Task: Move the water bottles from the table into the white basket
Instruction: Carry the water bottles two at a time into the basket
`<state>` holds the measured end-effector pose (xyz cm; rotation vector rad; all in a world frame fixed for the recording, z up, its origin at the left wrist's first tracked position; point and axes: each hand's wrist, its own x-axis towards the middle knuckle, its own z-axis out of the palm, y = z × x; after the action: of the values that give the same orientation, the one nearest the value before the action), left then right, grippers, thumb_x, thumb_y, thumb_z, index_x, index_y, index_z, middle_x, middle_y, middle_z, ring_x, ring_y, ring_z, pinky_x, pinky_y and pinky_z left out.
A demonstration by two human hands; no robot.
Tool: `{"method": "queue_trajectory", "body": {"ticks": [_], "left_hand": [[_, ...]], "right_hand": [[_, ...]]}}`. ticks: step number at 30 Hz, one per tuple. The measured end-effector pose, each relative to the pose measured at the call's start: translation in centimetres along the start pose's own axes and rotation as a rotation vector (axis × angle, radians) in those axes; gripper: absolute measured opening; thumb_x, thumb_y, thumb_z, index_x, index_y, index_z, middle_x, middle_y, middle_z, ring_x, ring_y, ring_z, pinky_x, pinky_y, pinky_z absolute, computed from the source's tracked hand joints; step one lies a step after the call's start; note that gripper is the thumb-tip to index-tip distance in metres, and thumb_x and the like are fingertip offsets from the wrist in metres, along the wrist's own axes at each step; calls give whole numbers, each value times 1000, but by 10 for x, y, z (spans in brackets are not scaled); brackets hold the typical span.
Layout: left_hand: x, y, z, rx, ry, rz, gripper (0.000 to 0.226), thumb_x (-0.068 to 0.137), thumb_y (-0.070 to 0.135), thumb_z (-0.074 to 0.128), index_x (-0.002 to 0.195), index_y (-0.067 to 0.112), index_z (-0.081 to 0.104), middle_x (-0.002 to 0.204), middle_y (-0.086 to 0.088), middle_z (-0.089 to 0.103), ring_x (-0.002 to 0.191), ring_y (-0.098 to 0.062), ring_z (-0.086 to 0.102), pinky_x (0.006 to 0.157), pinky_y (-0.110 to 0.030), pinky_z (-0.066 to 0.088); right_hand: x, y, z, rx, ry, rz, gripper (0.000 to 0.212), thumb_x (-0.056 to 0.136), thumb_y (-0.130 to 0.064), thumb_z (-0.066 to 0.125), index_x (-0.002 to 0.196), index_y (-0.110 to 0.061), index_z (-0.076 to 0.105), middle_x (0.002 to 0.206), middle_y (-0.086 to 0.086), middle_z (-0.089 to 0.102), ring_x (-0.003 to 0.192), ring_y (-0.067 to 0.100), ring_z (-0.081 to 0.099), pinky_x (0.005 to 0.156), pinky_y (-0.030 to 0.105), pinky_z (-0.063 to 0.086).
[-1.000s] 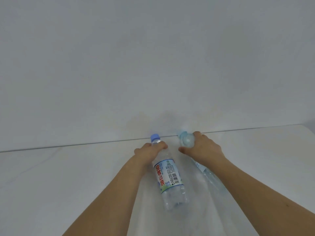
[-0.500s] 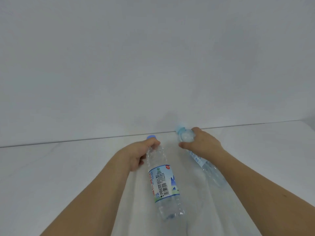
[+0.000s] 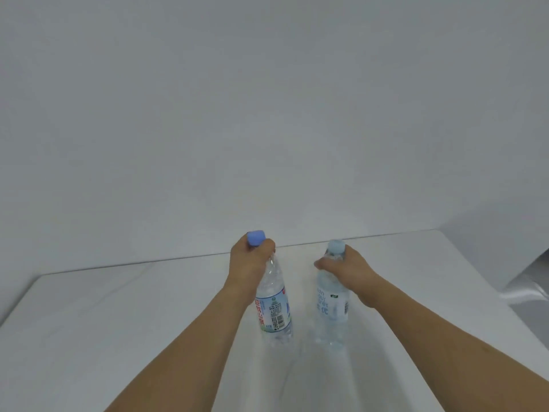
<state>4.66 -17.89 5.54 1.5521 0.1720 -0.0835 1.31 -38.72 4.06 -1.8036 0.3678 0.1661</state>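
1. Two water bottles are counted at lower centre of the frame: one with a violet-blue cap [image 3: 272, 295] and one with a pale blue cap [image 3: 332, 301].
2. Two bare hands are counted, the left hand [image 3: 249, 264] and the right hand [image 3: 349, 270].
3. One white table [image 3: 104, 322] is seen.

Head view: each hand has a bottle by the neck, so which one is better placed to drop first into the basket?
Cannot rank them yet: no basket shows in this view. The left hand grips the purple-capped bottle and the right hand the light-blue-capped bottle, both equally ready. White fabric at the right edge, if it is the basket, would favour the right.
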Motion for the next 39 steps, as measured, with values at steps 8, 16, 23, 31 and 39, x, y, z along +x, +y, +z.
{"method": "queue_trajectory", "body": {"ticks": [8, 16, 23, 31, 39], "left_hand": [[-136, 191, -2, 133, 68, 387, 26, 68, 17, 62, 76, -4, 50, 68, -11, 53, 61, -16, 50, 60, -32, 42], [-222, 262, -15, 148, 146, 546, 25, 71, 19, 61, 76, -4, 51, 67, -11, 54, 59, -16, 50, 57, -31, 42], [-260, 268, -78, 172, 297, 533, 14, 70, 20, 61, 72, 8, 54, 67, -10, 57, 61, -18, 53, 60, -32, 44], [-345, 266, -232, 243, 673, 516, 30, 71, 22, 60, 78, -6, 52, 65, -8, 56, 53, -13, 48, 55, -28, 41], [-475, 255, -366, 281, 1050, 477, 29, 68, 24, 59, 73, -3, 51, 61, -12, 57, 49, -13, 48, 48, -26, 40]], "right_hand": [[-148, -159, -52, 12, 89, -375, 30, 78, -30, 69, 79, -2, 57, 68, 1, 55, 61, 14, 53, 60, 29, 44], [-235, -212, -65, 133, 98, -504, 31, 68, -21, 65, 81, 7, 58, 71, 6, 57, 62, 16, 52, 59, 29, 41], [-262, -244, -5, 152, 1, -576, 22, 73, -24, 70, 77, -2, 66, 69, 4, 64, 61, 16, 58, 61, 30, 46], [-312, -275, 153, 73, -389, -616, 24, 69, -20, 66, 77, 2, 61, 63, 0, 57, 57, 12, 52, 59, 28, 42], [-422, -299, 305, 102, -777, -671, 27, 68, -20, 65, 79, 4, 62, 68, 3, 59, 63, 15, 54, 64, 30, 43]]}}
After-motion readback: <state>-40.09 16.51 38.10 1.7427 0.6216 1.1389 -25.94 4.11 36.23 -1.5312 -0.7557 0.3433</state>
